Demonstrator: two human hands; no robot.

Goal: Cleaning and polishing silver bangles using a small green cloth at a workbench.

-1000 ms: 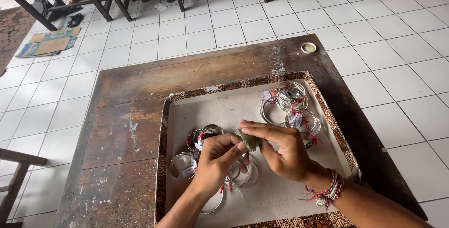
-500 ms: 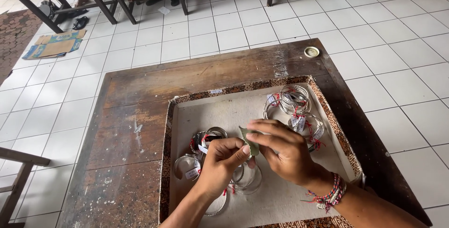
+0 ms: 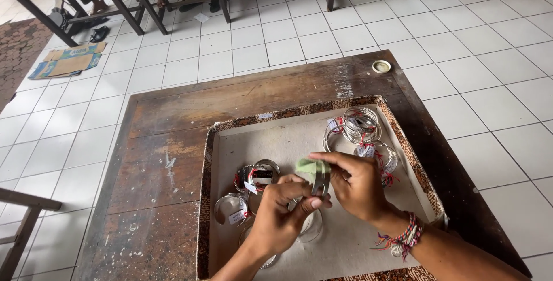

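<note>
Over the shallow tray (image 3: 230, 142), left hand (image 3: 282, 217) pinching a silver bangle (image 3: 320, 184) by its rim, right hand (image 3: 360, 186) pressing a green cloth (image 3: 311, 167) on it; probably light, stiff, slippery, best gripped edgewise

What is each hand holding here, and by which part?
The left hand pinches a silver bangle by its lower rim; the right hand presses a green cloth onto its top edge.

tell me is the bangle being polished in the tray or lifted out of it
Lifted: the left hand grips the silver bangle above the tray; the right hand presses a green cloth on it.
</note>
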